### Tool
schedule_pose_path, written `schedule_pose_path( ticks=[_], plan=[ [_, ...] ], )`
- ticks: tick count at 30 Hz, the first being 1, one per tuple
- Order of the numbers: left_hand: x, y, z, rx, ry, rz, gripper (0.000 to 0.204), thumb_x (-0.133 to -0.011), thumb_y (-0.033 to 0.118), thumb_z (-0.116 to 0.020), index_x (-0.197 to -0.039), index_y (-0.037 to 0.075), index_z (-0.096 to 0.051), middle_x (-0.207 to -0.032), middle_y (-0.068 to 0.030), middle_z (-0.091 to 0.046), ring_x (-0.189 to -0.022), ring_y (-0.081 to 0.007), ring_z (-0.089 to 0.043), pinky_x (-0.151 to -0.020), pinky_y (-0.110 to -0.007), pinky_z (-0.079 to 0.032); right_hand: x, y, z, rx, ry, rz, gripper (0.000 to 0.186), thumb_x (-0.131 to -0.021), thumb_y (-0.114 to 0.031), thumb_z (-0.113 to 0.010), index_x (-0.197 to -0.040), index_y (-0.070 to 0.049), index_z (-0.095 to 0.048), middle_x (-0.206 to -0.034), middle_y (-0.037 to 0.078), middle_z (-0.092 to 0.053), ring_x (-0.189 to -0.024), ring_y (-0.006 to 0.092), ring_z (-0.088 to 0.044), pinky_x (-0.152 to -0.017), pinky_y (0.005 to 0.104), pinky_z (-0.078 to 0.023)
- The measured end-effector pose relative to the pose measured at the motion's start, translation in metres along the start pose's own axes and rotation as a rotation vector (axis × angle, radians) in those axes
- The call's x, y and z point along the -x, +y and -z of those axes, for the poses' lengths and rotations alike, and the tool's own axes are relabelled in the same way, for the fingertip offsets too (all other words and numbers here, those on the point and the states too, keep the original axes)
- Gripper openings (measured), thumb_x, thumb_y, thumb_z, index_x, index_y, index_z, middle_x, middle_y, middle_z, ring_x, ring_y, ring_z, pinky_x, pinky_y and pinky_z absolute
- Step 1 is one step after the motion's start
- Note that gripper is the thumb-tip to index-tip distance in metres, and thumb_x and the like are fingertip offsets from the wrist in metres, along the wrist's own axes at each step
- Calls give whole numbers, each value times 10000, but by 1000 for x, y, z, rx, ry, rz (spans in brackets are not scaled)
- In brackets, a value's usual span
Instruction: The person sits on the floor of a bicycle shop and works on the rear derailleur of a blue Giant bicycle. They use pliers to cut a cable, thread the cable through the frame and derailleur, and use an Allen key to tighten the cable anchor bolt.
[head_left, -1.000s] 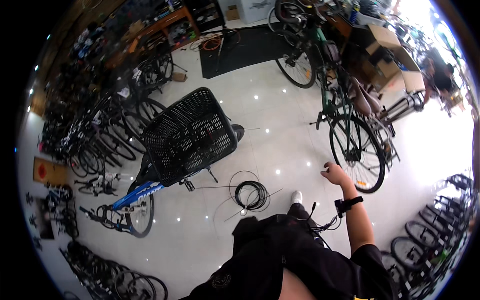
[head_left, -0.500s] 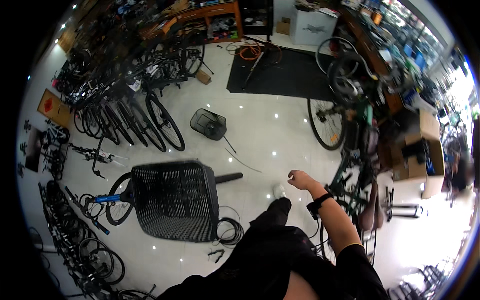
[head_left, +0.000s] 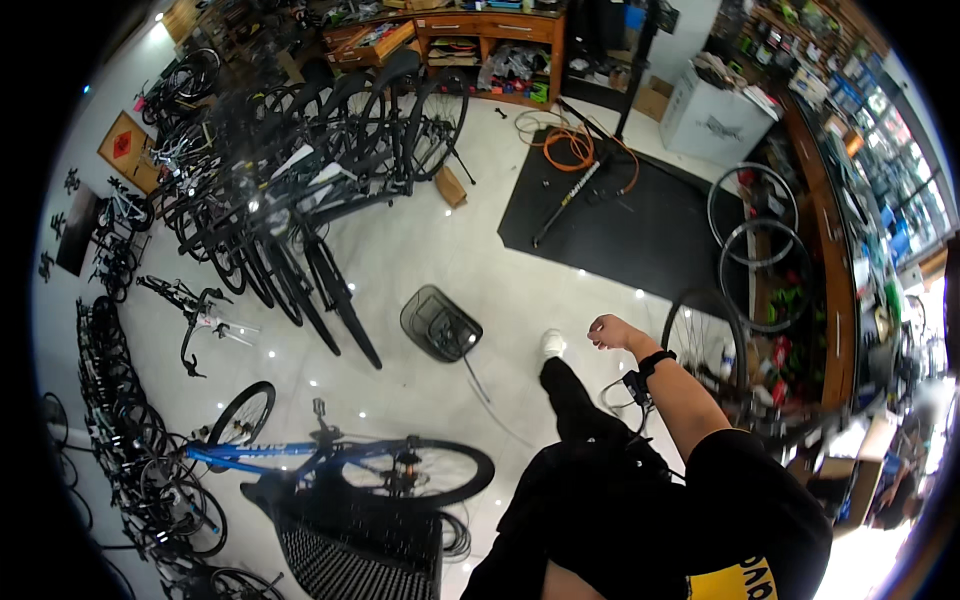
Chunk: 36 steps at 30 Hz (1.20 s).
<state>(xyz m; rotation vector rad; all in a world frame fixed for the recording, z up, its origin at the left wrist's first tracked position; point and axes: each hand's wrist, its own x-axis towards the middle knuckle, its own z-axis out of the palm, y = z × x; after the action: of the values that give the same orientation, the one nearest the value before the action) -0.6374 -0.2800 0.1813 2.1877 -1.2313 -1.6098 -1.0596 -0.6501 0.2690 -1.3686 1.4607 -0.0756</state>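
My right hand (head_left: 615, 333) swings out ahead of me with its fingers loosely curled in and nothing visible in them. A black band with a small device (head_left: 648, 375) is on that wrist. My left hand is out of the picture. To the left of my white shoe (head_left: 552, 344), a dark mesh basket (head_left: 440, 322) lies on the floor, a thin grey cable (head_left: 485, 390) trailing from it. At the lower left stands a blue bicycle (head_left: 250, 455). A large black woven basket (head_left: 350, 555) shows beside it, partly cut off by the frame's lower edge.
Parked bicycles (head_left: 300, 250) crowd the left. Ahead, a black mat (head_left: 620, 225) holds a repair stand (head_left: 570, 200) and an orange hose (head_left: 568, 150). Two wheel rims (head_left: 765, 275) lean against a wooden counter (head_left: 835, 260) on the right. A drawer cabinet (head_left: 490, 28) spans the far wall.
My view has moved forward toward the mat. The large black basket has shifted down in the picture, uncovering the blue bicycle. My right hand remains curled; the left stays out of view.
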Motion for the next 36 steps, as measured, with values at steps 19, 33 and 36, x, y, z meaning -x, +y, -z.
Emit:
schedule_pose_path(
  ticks=[19,33,36],
  plan=[
    [-388,398,129,250,161,157,191,-836,126,-603,-940,-30,-638,-833,-159,-667,-731,-303,-639,-677,-355,-505,-520,-294,401,336,-176,268,274,-851,-255,-638,-940,4,-651,-896,169,-671,-856,315,-636,-748,393,-496],
    [-594,694,323,746,323,196,139,-868,73,-618,-966,-24,-602,-937,-132,-640,-829,-218,-639,-696,-306,-536,-928,-473,760,906,123,17,464,-862,-248,-603,-1148,113,-552,-1213,305,-537,-1131,409,-543,-918,452,-477],
    [-599,757,326,473,563,427,162,-882,129,-627,-898,-31,-602,-884,-115,-648,-840,-213,-641,-695,-307,-537,-1035,-511,807,838,225,-73,652,-845,-100,-582,-1404,48,-280,-1451,253,-306,-1262,411,-425,-991,463,-439]
  ],
)
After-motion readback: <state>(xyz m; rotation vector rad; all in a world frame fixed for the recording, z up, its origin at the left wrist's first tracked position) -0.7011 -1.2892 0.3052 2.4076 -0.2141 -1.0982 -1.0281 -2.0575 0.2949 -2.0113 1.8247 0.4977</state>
